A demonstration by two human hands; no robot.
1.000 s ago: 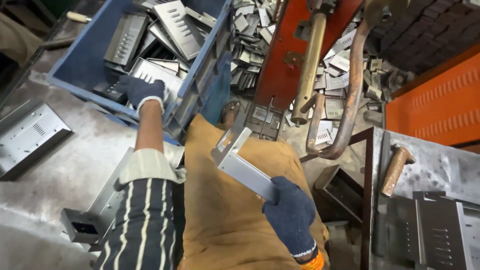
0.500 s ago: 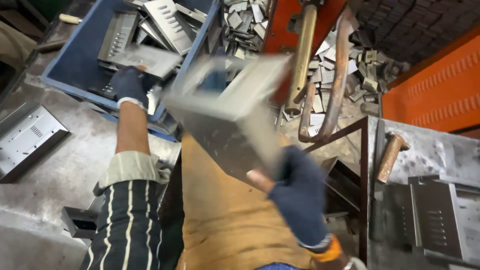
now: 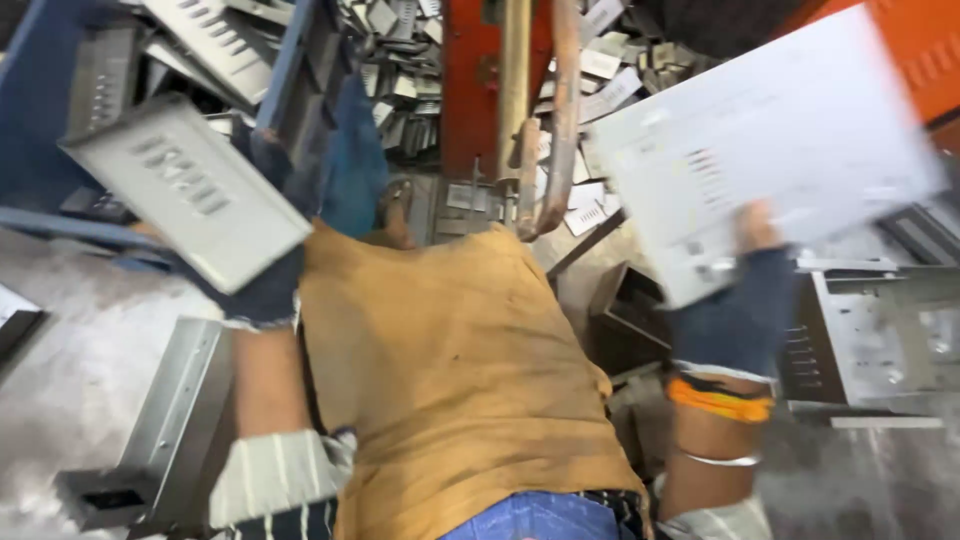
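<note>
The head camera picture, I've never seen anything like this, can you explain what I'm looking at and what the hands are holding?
The camera sits on a person's head and looks down at their own body and two gloved hands. The left hand, in a dark glove, holds a flat grey metal plate with slots punched in it, beside a blue bin of similar plates. The right hand, also gloved, holds a larger pale metal panel, blurred by motion. Between the hands is a tan cloth over the person's lap. Ahead stands a red machine with copper-coloured arms, and small metal pieces lie scattered around it. More grey metal parts sit at the right.
</note>
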